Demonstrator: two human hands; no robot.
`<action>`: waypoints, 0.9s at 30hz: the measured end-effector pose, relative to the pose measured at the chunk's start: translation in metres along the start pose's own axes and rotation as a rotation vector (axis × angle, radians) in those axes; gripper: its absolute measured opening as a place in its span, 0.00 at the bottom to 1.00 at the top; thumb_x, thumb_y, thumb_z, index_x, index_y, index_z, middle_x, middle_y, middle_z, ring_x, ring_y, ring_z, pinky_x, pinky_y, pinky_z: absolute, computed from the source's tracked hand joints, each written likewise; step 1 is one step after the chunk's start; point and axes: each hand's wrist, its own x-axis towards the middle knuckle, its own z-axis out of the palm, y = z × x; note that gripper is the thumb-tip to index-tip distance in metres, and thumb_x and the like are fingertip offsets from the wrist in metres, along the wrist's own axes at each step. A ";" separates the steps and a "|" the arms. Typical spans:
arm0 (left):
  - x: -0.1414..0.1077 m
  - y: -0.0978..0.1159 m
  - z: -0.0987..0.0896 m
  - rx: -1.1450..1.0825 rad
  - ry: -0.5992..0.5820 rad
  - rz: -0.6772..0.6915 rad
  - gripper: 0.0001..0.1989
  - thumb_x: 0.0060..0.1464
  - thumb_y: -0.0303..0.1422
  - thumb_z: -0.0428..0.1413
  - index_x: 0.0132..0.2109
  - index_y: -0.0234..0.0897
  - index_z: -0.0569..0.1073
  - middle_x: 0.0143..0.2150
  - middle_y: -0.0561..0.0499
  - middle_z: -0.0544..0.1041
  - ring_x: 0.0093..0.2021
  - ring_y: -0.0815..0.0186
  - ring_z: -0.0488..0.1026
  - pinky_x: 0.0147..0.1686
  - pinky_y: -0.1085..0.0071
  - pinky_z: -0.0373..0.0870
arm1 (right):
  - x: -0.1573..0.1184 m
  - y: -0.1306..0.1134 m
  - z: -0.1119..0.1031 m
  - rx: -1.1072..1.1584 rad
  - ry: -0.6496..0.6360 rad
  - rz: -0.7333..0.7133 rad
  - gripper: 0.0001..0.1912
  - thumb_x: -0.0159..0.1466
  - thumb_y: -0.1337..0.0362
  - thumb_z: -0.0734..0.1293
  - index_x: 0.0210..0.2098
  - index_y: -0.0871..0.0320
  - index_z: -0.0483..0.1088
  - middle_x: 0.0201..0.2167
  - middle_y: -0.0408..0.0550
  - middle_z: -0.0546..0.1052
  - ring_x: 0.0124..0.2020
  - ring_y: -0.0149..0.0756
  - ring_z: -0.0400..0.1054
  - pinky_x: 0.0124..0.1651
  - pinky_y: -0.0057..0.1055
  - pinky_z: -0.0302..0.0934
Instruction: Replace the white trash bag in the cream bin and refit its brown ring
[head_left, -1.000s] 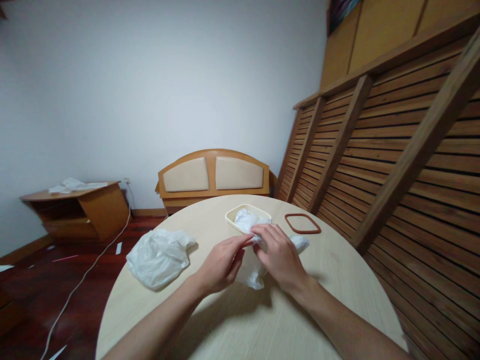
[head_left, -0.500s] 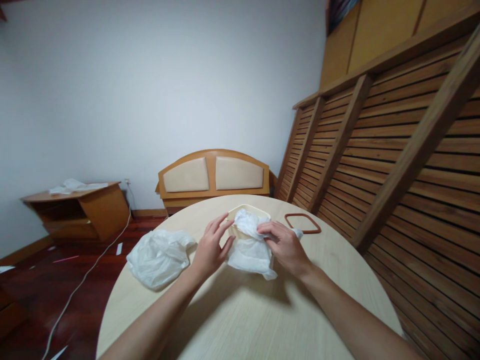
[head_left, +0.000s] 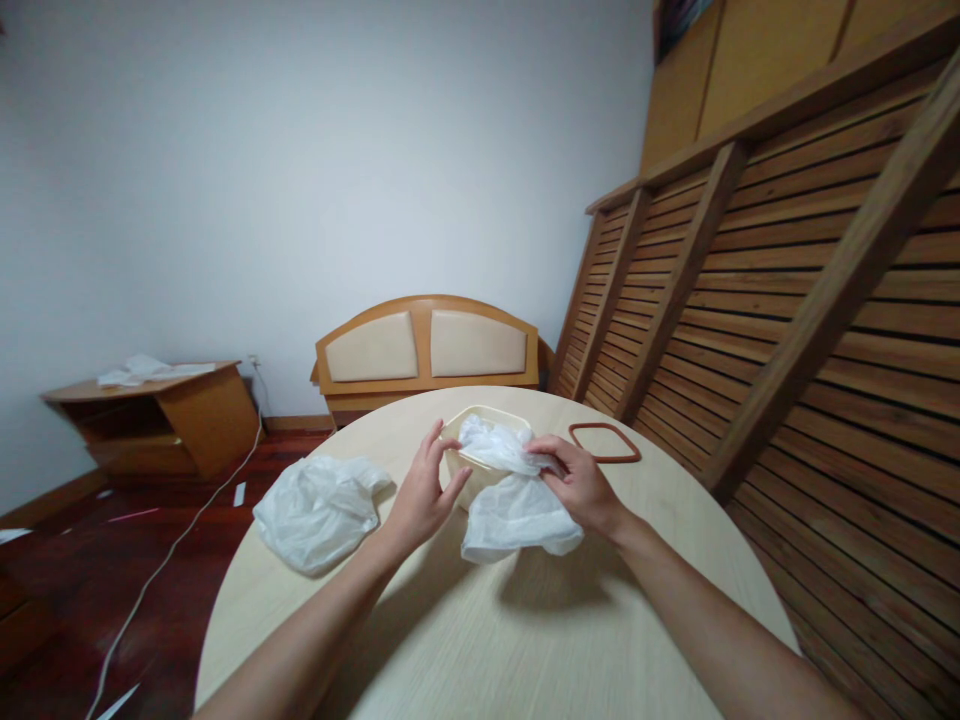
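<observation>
Pale wall and a padded headboard (head_left: 427,340) stand beyond my round table (head_left: 465,650), with slatted wooden panels (head_left: 675,330) leaning at the right. On the tabletop, near its far edge, is a cream container (head_left: 484,482); a thin white bag (head_left: 521,515) lies bunched in its mouth and droops over the near rim. My right hand (head_left: 574,480) pinches the bag's gathered part between thumb and fingers. My left hand (head_left: 431,485) is half open, curved round the container's left side, its fingertips seemingly at the rim.

I expect the film to be almost weightless, limp, a bit slippery and easily torn, so a bunched fold should give a surer hold than a single layer. The container looks light but stiff, best steadied by its rim. A brown frame (head_left: 616,459) lies beyond my right hand.
</observation>
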 end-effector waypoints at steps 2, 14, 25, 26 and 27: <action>0.000 0.000 0.000 -0.036 0.026 0.003 0.12 0.65 0.36 0.54 0.52 0.39 0.66 0.70 0.34 0.58 0.73 0.51 0.53 0.62 0.49 0.66 | 0.000 0.000 -0.002 0.008 -0.043 -0.041 0.21 0.54 0.76 0.60 0.42 0.54 0.75 0.39 0.47 0.80 0.42 0.38 0.76 0.45 0.35 0.70; 0.002 0.012 -0.005 -0.047 0.196 0.090 0.05 0.59 0.34 0.61 0.41 0.39 0.76 0.43 0.48 0.73 0.44 0.62 0.75 0.47 0.64 0.75 | 0.005 -0.014 -0.019 -0.324 0.028 -0.166 0.07 0.64 0.61 0.65 0.30 0.55 0.72 0.41 0.51 0.77 0.44 0.45 0.71 0.49 0.44 0.65; -0.003 0.023 0.002 0.212 0.216 0.383 0.05 0.58 0.27 0.61 0.40 0.42 0.77 0.38 0.50 0.73 0.56 0.55 0.73 0.53 0.56 0.77 | 0.001 -0.031 0.003 -0.476 -0.188 -0.052 0.34 0.64 0.49 0.69 0.65 0.54 0.60 0.67 0.58 0.64 0.67 0.52 0.57 0.66 0.56 0.56; -0.003 0.024 0.002 0.228 0.208 0.396 0.05 0.58 0.26 0.61 0.40 0.42 0.77 0.37 0.50 0.74 0.58 0.55 0.73 0.53 0.55 0.77 | 0.000 -0.029 0.004 -0.480 -0.209 -0.037 0.36 0.64 0.49 0.69 0.67 0.54 0.59 0.68 0.57 0.63 0.68 0.53 0.55 0.66 0.57 0.55; -0.004 0.025 0.002 0.244 0.202 0.407 0.05 0.58 0.26 0.61 0.40 0.42 0.77 0.37 0.50 0.74 0.59 0.54 0.72 0.54 0.55 0.77 | -0.002 -0.027 0.005 -0.479 -0.226 -0.022 0.37 0.64 0.48 0.68 0.68 0.53 0.57 0.68 0.57 0.62 0.69 0.53 0.53 0.67 0.58 0.54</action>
